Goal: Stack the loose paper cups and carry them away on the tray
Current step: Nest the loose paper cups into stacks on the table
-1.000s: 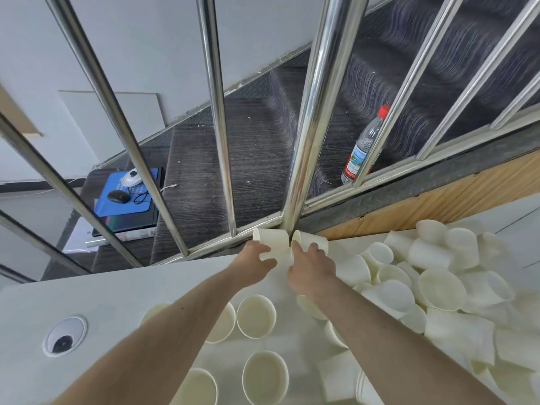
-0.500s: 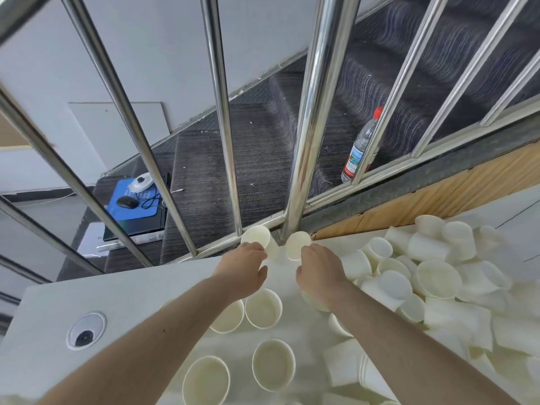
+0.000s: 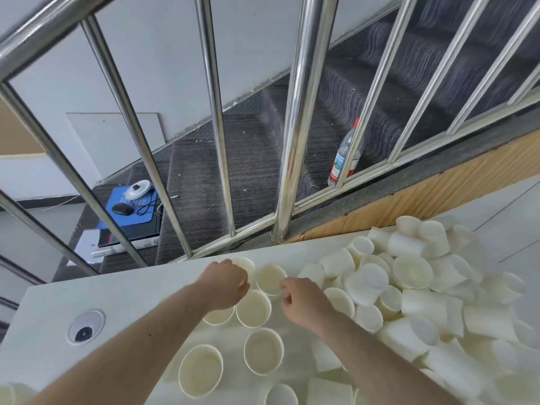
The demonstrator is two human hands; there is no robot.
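White table (image 3: 96, 290) carries all the paper cups, in two groups. Near group: six upright cups, mouths up, long axis vertical. These are cup A (image 3: 245, 266) under the left hand, cup B (image 3: 271, 279) between the hands, cup C (image 3: 253, 308) just nearer, a cup mostly hidden under the left wrist (image 3: 219, 315), then cup D (image 3: 263, 350) and cup E (image 3: 201, 370) closest to the camera. Right of them is a heap of loose cups (image 3: 415, 287): most lie on their sides, axes pointing every way, some mouth-up, some base-up; too overlapped to count, well over twenty. Left hand (image 3: 226, 283): fingers curled down at cup A's rim; whether it grips the cup or just touches it, cannot tell. Right hand (image 3: 304, 302): fingers curled loosely, fingertips at the near rim of cup B, contact unclear, nothing visibly held. Table also has one round cable grommet (image 3: 86, 326) at the left. Behind the table: steel railing (image 3: 295, 135) and carpeted stairs (image 3: 251, 159); one plastic bottle with red cap (image 3: 344, 157) stands on a step, and one black mouse (image 3: 122, 209) sits on a blue pad (image 3: 128, 213) lower down.
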